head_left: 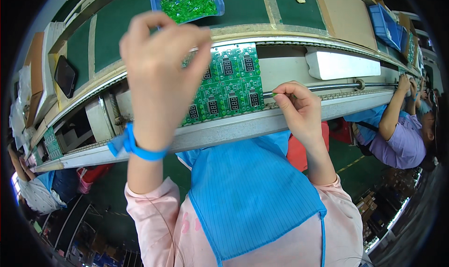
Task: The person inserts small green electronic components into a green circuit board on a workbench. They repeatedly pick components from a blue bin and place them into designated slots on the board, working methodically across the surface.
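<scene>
A panel of green circuit boards (234,85) with several black digit displays lies on the rail line in front of me. My left hand (163,63) is raised over the panel's left part, slightly blurred. Its thumb and index finger come together, and anything between them is too small to make out. A blue wrist strap (148,147) circles that wrist. My right hand (299,107) is at the panel's right edge, thumb and index finger pinched on a small green LED (274,95). Behind my left hand is a blue bin (221,5) of loose green LEDs (189,6).
Metal rails (224,135) run across in front of me. A white foam block (343,65) lies beyond the rod at right. A dark phone (65,76) rests far left; blue bins (386,26) stand far right. Co-workers (397,126) sit on both sides.
</scene>
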Demonstrator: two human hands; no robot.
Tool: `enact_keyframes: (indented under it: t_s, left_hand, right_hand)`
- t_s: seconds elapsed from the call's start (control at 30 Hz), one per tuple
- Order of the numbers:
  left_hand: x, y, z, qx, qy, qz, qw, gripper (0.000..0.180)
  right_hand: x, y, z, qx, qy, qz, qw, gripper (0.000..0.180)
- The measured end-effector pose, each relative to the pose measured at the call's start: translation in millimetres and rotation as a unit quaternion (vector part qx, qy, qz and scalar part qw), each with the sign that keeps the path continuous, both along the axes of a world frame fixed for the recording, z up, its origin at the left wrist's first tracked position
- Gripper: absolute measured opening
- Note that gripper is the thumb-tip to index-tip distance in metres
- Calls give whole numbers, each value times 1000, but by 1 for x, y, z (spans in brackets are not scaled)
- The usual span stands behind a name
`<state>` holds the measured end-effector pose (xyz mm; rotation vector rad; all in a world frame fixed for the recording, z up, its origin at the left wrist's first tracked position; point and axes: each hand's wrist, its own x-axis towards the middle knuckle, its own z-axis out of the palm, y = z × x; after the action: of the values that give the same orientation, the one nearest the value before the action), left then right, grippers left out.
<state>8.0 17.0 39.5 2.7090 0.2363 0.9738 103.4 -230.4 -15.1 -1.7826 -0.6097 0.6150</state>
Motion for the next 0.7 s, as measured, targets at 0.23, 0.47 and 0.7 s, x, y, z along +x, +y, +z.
enact_keyframes:
  t_s: [0.23,0.47,0.7]
  left_hand:
    - [-35,-56,-19,-154,78,-54,984,23]
    - [-45,-69,-44,-219,69,-54,972,25]
    - [-51,-68,-47,-242,73,-57,966,26]
  right_hand:
    - [0,9,5,-127,-94,28,987,8]
    - [1,19,15,-200,-73,44,976,12]
    - [3,23,16,-215,-78,50,972,14]
